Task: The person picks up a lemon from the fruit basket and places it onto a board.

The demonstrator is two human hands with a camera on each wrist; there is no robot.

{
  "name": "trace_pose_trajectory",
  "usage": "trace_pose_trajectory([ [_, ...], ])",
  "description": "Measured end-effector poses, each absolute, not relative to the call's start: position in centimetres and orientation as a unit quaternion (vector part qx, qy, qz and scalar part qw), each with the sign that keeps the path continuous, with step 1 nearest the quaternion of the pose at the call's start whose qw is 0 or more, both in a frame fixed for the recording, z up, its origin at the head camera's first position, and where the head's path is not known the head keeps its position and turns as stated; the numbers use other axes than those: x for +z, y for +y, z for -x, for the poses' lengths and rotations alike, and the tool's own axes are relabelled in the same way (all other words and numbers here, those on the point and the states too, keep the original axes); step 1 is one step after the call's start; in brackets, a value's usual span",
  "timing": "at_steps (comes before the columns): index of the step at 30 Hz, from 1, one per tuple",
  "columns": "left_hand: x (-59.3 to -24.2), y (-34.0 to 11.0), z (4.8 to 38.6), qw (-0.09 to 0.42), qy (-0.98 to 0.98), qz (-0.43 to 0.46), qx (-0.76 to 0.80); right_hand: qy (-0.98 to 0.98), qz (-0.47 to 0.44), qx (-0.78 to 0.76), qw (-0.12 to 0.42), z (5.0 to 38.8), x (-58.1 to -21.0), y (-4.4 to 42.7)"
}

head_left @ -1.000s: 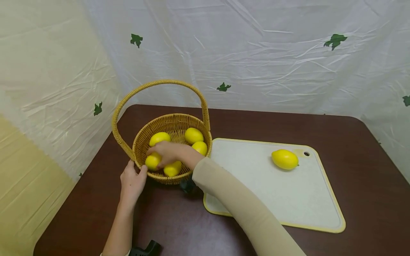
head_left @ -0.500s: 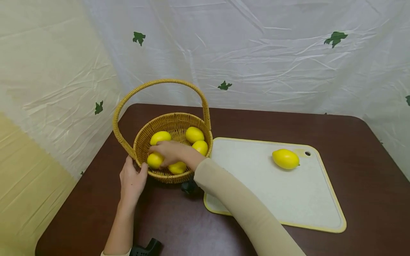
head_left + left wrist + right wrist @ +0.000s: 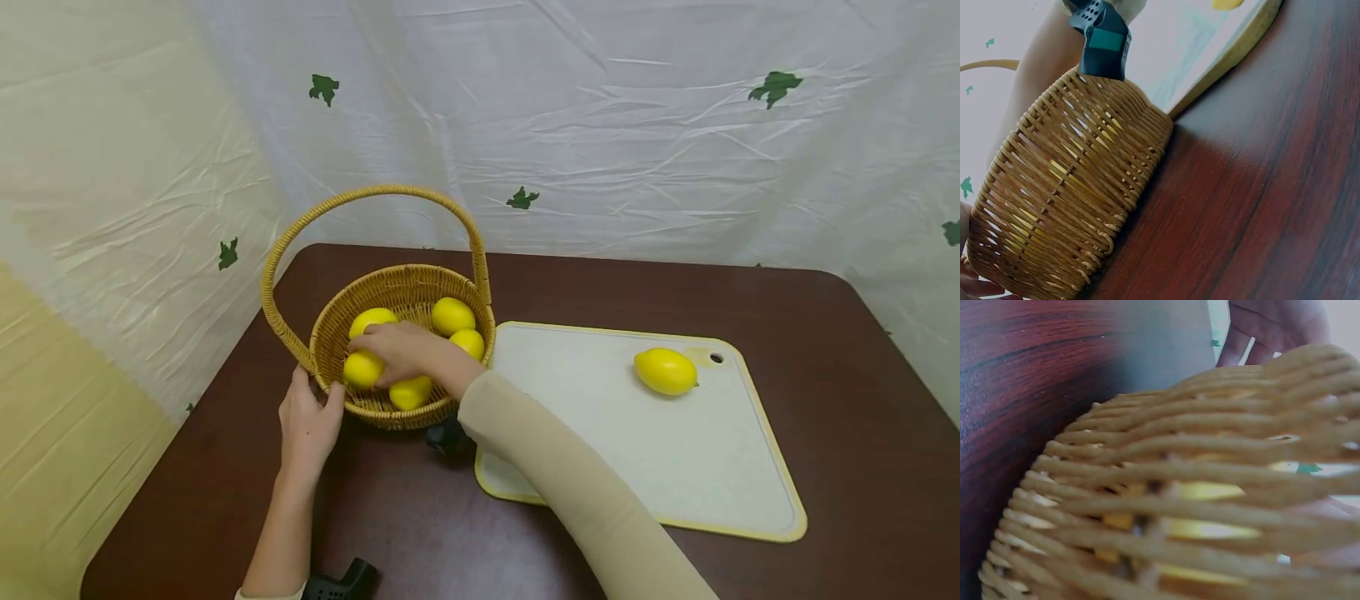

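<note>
- Evidently steadying the basket [image 3: 397,283] with the left hand [image 3: 309,421] at its near-left rim, by one foot of the handle [image 3: 390,191]; clamped there on rim and wall, probably against tipping or sliding.
- Reaching into the basket with the right hand [image 3: 402,346]: fingers curled round one lemon [image 3: 363,370] in its near-left part, thumb toward the near side, a hold likely suited to round fruit. Cannot tell how firmly.
- Also inside the basket, about that hand: four other lemons [image 3: 410,394], apparently penned in by the woven wall.
- Just beside the basket, to its right: a pale board [image 3: 585,417], flat on the desk [image 3: 420,525], bearing a single lemon [image 3: 666,372] well apart from the basket, perhaps for a stable rest.
- Visible from the head alone: the basket's whole interior.
- Visible from the left wrist: the basket's outer wall, base down on the desk, yellow slivers through the weave, a dark device [image 3: 1105,47] at the rim.
- Visible from the right wrist: left palm and fingers outside the basket, mostly hidden from the head.
</note>
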State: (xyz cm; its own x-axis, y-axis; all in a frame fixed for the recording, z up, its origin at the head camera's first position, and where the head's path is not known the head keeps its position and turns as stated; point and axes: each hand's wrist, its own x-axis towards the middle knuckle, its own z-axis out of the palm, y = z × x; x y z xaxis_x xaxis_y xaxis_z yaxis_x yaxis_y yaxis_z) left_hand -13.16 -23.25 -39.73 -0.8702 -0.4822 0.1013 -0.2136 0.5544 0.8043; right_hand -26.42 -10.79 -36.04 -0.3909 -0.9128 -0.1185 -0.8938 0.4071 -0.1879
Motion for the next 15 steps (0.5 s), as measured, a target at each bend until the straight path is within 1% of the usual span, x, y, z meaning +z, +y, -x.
trace_pose_trajectory([
  [9, -39.9, -23.2, 13.2, 0.160, -0.865, -0.190, -0.436, 0.841, 0.529, -0.076, 0.084, 26.6, -34.7, -9.1],
  [15, -40.1, -23.3, 13.2, 0.160, -0.866, -0.186, -0.436, 0.844, 0.522, -0.106, 0.060, 26.8, -33.8, -7.6],
])
